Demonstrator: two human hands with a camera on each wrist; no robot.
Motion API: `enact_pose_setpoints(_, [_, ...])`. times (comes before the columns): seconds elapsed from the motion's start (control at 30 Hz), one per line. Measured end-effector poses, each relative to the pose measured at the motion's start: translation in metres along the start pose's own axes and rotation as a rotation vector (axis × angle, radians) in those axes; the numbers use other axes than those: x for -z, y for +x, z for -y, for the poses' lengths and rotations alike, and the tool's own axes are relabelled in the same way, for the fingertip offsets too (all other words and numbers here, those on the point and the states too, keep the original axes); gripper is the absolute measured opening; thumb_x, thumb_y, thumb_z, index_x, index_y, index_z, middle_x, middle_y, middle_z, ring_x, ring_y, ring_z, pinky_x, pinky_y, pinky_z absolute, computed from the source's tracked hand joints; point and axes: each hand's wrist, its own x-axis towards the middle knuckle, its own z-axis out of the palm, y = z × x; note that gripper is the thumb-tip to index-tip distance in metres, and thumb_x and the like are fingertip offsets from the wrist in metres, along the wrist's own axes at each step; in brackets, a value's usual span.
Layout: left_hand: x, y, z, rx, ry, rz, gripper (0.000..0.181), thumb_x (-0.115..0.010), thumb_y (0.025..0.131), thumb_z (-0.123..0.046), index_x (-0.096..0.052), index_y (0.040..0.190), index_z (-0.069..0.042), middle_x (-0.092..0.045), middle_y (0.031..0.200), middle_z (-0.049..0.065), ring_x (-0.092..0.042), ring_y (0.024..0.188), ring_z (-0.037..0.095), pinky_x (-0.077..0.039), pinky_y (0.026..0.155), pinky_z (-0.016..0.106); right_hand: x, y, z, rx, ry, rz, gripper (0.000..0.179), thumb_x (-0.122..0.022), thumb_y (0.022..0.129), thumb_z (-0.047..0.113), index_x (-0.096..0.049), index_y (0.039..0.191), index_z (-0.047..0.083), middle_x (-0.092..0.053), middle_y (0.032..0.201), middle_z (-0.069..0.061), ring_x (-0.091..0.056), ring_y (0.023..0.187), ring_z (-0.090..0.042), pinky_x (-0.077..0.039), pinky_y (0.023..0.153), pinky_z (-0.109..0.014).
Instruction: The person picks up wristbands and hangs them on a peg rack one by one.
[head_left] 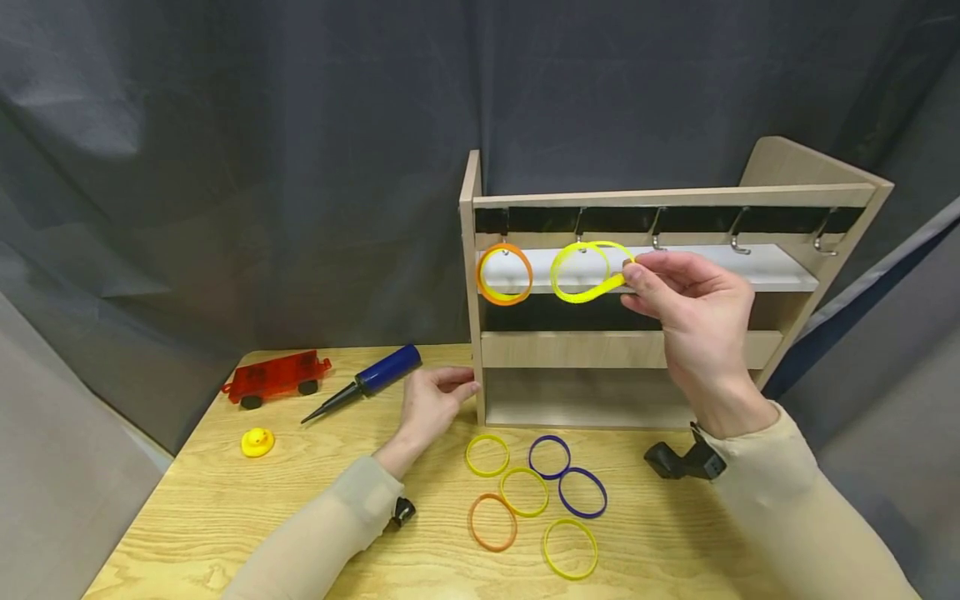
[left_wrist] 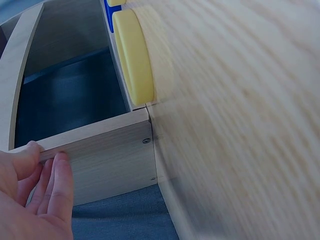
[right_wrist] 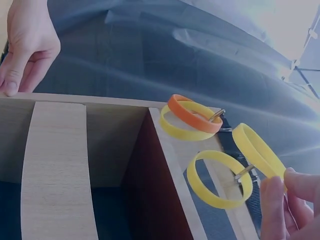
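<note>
Yellow band (head_left: 613, 282) is gripped between the fingers of the right hand (head_left: 697, 325), just beside the second hook (head_left: 579, 220) from the left edge of the rack (head_left: 630, 350); another yellow band (right_wrist: 215, 201) is hung there; one orange band (right_wrist: 186, 118) is hung leftmost; the rack's left panel (head_left: 471, 275) is held at its front edge by the left hand's (head_left: 435, 404) fingers; loose bands (head_left: 492, 549) are laid before the rack's lower edge.
</note>
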Motion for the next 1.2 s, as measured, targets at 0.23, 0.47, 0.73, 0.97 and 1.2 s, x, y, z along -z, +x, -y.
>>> enact_pose_setpoints(0.23, [0.0,0.001,0.002,-0.011,-0.005,-0.006,0.02,-0.091,0.096,-0.017,-0.09,0.115,-0.011,-0.089,0.111,0.008,-0.087,0.1,0.025,-0.071,0.087,0.039,-0.005,0.005,-0.007,0.008,-0.026,-0.027,0.016,-0.088,0.085,-0.016,-0.083,0.1,-0.009,-0.087,0.091,-0.011,-0.085,0.075,-0.015,-0.068,0.066,-0.029])
enact_pose_setpoints(0.47, [0.001,0.001,0.002,-0.009,-0.003,-0.011,0.02,-0.091,0.096,-0.017,-0.09,0.115,-0.012,-0.089,0.111,0.008,-0.087,0.099,0.024,-0.07,0.085,0.035,-0.01,0.005,-0.015,0.037,-0.003,-0.06,0.016,-0.087,0.084,-0.02,-0.084,0.095,-0.01,-0.087,0.087,-0.011,-0.084,0.071,-0.015,-0.068,0.065,-0.028])
enact_pose_setpoints(0.73, [0.0,0.0,0.0,-0.005,-0.007,-0.004,0.02,-0.091,0.096,-0.017,-0.09,0.115,-0.011,-0.089,0.111,0.009,-0.087,0.099,0.025,-0.071,0.085,0.034,-0.004,0.006,-0.024,-0.036,-0.104,-0.027,0.013,-0.091,0.085,-0.011,-0.085,0.094,-0.005,-0.087,0.086,-0.007,-0.084,0.072,-0.013,-0.068,0.065,-0.029])
enact_pose_setpoints(0.97, [0.0,0.0,0.0,-0.017,-0.005,-0.004,0.019,-0.09,0.097,-0.017,-0.09,0.114,-0.01,-0.089,0.11,0.009,-0.087,0.098,0.024,-0.07,0.084,0.033,0.002,0.003,-0.027,-0.063,-0.18,-0.002,0.012,-0.092,0.087,-0.006,-0.085,0.096,-0.002,-0.087,0.087,-0.003,-0.085,0.074,-0.012,-0.069,0.067,-0.029])
enact_pose_setpoints(1.2, [0.0,0.0,0.0,-0.011,-0.001,-0.009,0.019,-0.091,0.095,-0.016,-0.09,0.114,-0.011,-0.089,0.11,0.008,-0.087,0.098,0.025,-0.069,0.083,0.029,0.004,0.002,-0.027,-0.048,-0.181,0.024,0.012,-0.092,0.089,-0.005,-0.085,0.098,-0.004,-0.087,0.088,-0.002,-0.086,0.076,-0.012,-0.069,0.068,-0.03])
